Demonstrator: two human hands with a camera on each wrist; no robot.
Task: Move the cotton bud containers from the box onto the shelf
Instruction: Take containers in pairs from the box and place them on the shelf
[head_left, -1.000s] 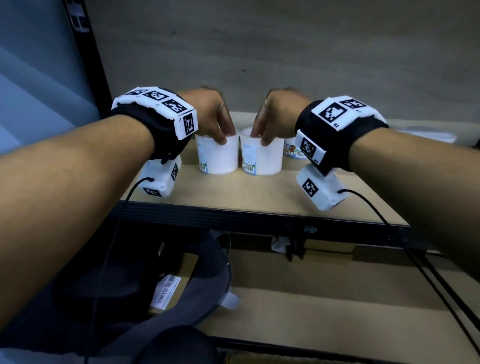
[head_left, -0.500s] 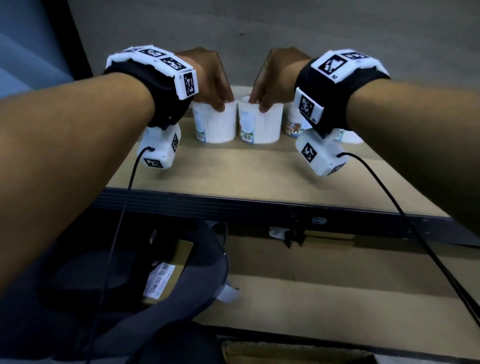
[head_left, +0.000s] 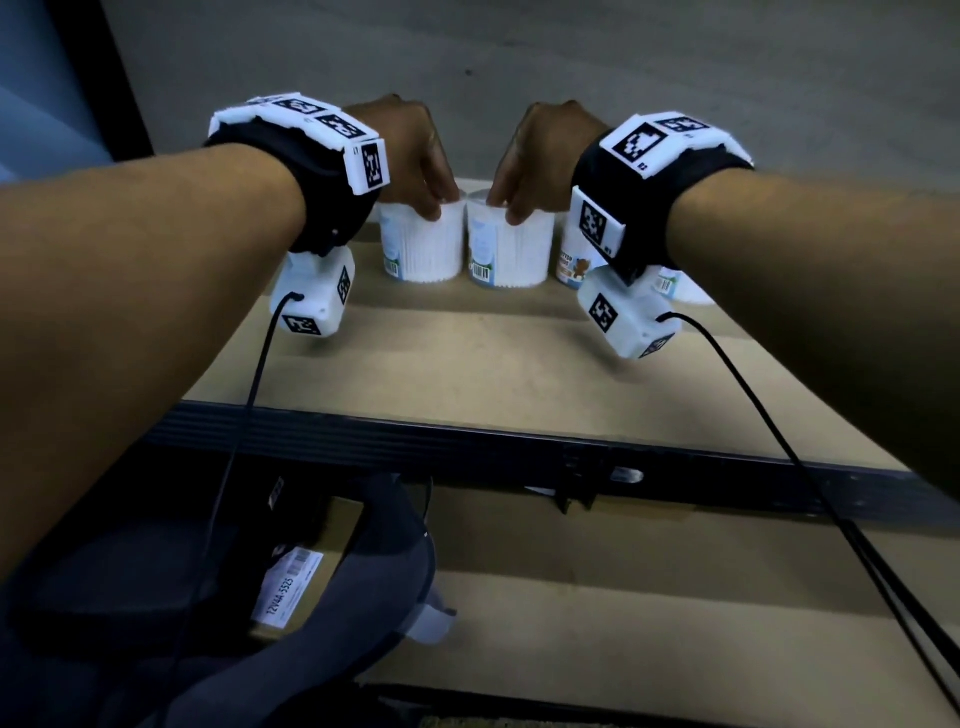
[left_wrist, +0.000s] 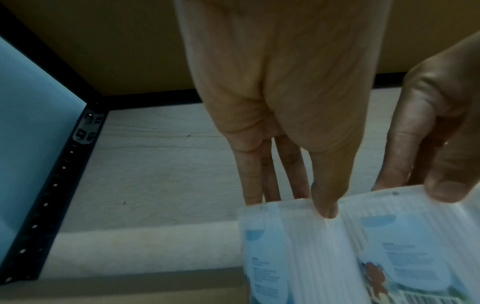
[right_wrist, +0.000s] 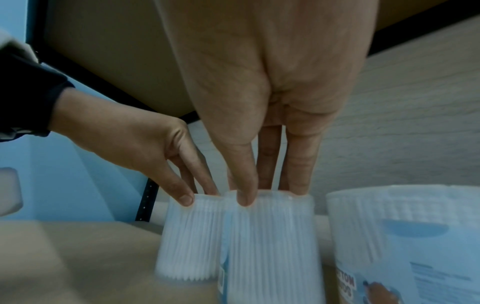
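Two clear cotton bud containers stand side by side at the back of the wooden shelf (head_left: 467, 358). My left hand (head_left: 434, 205) grips the top rim of the left container (head_left: 423, 247), thumb in front and fingers behind, as the left wrist view shows on that container (left_wrist: 298, 246). My right hand (head_left: 511, 205) grips the rim of the right container (head_left: 511, 252) in the same way; the right wrist view has this container (right_wrist: 270, 246) under my fingers. A third container (head_left: 571, 265) with a bear label and another container (head_left: 683, 288) stand to the right, partly hidden by my right wrist.
The shelf's black front rail (head_left: 467, 447) runs across below my wrists. A black upright post (head_left: 124, 78) stands at the left. On the lower shelf (head_left: 649, 597) sits a cardboard box (head_left: 291, 577) with a label, half covered by dark fabric (head_left: 363, 649). Wrist cables hang down.
Both hands have moved their containers further back along the shelf, beside the row of others. Both grips are unchanged.
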